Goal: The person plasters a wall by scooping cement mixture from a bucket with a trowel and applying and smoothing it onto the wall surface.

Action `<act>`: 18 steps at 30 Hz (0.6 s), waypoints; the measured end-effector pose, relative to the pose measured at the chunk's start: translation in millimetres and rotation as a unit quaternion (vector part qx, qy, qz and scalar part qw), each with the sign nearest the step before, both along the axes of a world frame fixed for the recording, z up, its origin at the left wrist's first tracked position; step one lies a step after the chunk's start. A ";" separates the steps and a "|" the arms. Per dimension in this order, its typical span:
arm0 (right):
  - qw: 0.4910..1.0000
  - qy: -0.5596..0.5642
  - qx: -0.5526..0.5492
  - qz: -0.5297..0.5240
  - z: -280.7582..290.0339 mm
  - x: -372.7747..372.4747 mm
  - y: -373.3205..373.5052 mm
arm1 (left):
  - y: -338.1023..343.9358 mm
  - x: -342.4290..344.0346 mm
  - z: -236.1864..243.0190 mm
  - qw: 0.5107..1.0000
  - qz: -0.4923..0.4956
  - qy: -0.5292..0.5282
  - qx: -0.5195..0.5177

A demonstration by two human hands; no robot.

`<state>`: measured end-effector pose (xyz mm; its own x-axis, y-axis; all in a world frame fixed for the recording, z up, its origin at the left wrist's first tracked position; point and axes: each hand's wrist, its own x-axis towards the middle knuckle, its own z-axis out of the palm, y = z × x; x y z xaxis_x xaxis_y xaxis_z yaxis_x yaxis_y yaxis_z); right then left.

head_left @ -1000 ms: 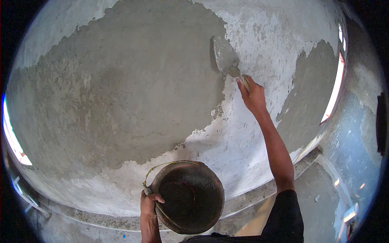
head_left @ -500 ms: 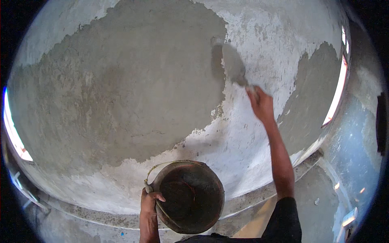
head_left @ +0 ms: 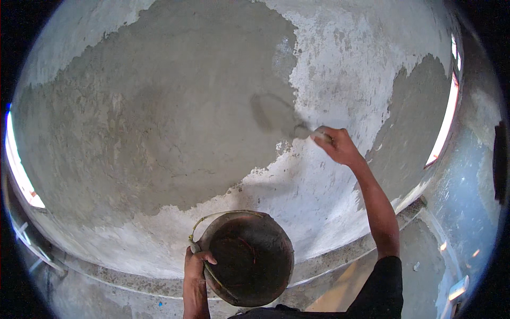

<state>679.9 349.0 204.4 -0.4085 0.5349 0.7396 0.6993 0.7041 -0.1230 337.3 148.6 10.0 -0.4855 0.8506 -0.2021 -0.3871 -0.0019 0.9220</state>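
My right hand is closed round the handle of a trowel. Its grey blade lies over the plastered part of the wall and is hard to tell from the plaster. My left hand grips the edge of a dark round bucket at its left side, by the wire handle. The bucket is held in front of my body with its mouth facing up; dark material shows inside. Grey plaster covers much of the wall, with a ragged edge against the bare whitish surface just above my right hand.
A second grey patch lies on the wall to the right. Bright openings show at both sides. Along the wall's foot runs a ledge, with the floor below. A white cylindrical thing is at the lower right.
My right hand and the trowel have moved down, the blade going left over the grey plaster. A lighter mottled spot now shows near the upper edge of the plaster. The left hand and bucket stay put.
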 end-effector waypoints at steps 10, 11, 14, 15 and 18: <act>0.979 0.066 0.116 -0.151 43.8 3.5 32.2 | -1.3 5.6 -4.7 0.999 -0.040 -0.004 0.009; 0.975 0.055 0.115 -0.181 39.7 1.9 36.5 | -0.7 8.6 -2.4 0.999 -0.038 -0.010 0.006; 0.976 0.008 0.087 -0.200 -3.6 -8.9 29.9 | -3.4 10.2 0.4 0.999 -0.035 -0.012 0.002; 0.975 -0.026 0.098 -0.196 -18.2 -8.7 26.1 | -3.3 11.1 1.0 0.999 -0.042 -0.008 0.003; 0.992 -0.043 0.011 -0.117 -34.6 0.3 5.3 | -2.6 14.1 1.8 0.998 -0.056 0.000 0.002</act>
<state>680.2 354.4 169.8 -0.3370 0.6069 0.7198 0.8513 0.5229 -0.0423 351.5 146.0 11.8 -0.3867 0.9007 -0.1981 -0.3843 0.0379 0.9224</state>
